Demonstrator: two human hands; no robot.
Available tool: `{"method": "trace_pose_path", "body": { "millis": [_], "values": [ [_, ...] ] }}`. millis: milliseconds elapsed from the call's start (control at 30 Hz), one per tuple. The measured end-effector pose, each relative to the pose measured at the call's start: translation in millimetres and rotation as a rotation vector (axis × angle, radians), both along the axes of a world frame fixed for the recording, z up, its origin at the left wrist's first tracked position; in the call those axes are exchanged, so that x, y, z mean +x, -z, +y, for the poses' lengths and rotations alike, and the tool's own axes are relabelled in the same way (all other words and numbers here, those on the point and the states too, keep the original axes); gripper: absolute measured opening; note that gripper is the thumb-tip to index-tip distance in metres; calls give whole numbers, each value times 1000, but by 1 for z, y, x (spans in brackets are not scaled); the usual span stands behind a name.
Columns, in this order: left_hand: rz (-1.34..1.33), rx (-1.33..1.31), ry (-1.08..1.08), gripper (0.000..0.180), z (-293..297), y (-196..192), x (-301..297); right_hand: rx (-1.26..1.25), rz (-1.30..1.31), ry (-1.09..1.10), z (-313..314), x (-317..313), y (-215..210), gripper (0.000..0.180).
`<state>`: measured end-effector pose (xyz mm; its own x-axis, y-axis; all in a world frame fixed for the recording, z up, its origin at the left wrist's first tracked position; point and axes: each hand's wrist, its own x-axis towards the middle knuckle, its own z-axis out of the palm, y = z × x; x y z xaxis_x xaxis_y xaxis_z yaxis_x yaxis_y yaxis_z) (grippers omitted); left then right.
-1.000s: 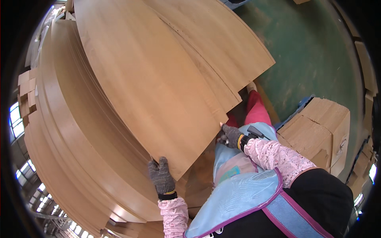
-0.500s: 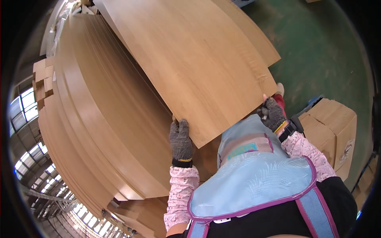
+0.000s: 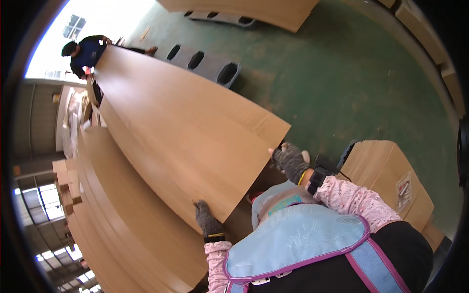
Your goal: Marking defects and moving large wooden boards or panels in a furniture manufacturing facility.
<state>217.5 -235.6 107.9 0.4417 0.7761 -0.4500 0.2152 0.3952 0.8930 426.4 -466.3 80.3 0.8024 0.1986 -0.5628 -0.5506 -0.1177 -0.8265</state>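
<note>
A long, smooth light-brown wood panel [image 3: 190,122] stretches away from me toward the far left. My left hand [image 3: 208,222], in a grey knitted glove, grips its left edge close to the near corner. At the near right corner my right hand [image 3: 291,163], gloved likewise with bare fingertips, is closed on the edge; part of its fingers is hidden under the panel. Another person [image 3: 88,56] in dark blue bends at the panel's far end with hands at its edge. Along the panel's left side lies a stack of similar brown panels [image 3: 127,205].
A cardboard box [image 3: 386,171] stands right of my right arm. A grey plastic pallet [image 3: 210,66] with dark openings lies on the green floor [image 3: 342,88] beyond the panel's right edge. Another brown panel [image 3: 273,12] rests on a pallet at the top.
My view has tipped up, bringing the other person and the pallets into sight. The panel has shifted relative to the stack at left, with both my hands still at its near end.
</note>
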Motion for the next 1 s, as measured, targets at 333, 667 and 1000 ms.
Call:
{"method": "trace_pose_path", "body": {
  "millis": [333,667,1000],
  "values": [
    [53,153,180,46,-57,15,152,-90,-161,-37,-82,148,-37,31],
    [35,-44,253,43,-151,22,357,-61,-185,165,-171,353,-37,30],
    [-65,86,544,51,-203,32,520,-172,-364,188,-242,536,-59,31]
  ]
}}
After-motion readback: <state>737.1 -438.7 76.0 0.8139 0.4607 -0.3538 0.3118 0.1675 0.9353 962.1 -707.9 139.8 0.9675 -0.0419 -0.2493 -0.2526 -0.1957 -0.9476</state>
